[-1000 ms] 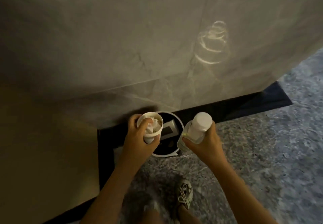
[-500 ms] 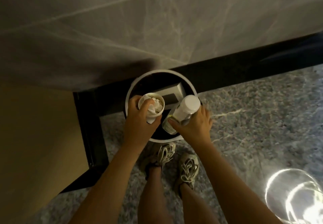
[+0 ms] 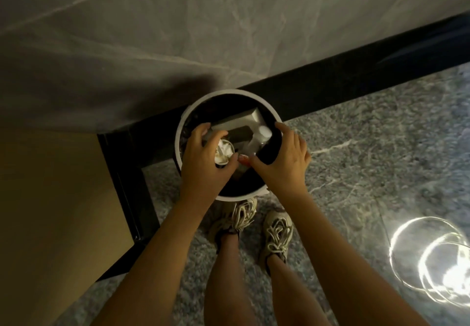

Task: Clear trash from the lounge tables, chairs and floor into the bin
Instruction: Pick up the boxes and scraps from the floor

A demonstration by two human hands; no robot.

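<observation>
Left hand (image 3: 203,164) spread, thumb hiding cup (image 3: 224,149) edge | right hand (image 3: 282,163) spread over bottle (image 3: 263,134) | bin (image 3: 223,94) interior dark

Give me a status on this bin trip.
Done: the bottle and a box lie inside the bin. In hand: nothing gripped; the tissue-stuffed cup sits below the open left hand, apparently dropping in; the right hand is open too. Left: other lounge trash is not in view.
</observation>
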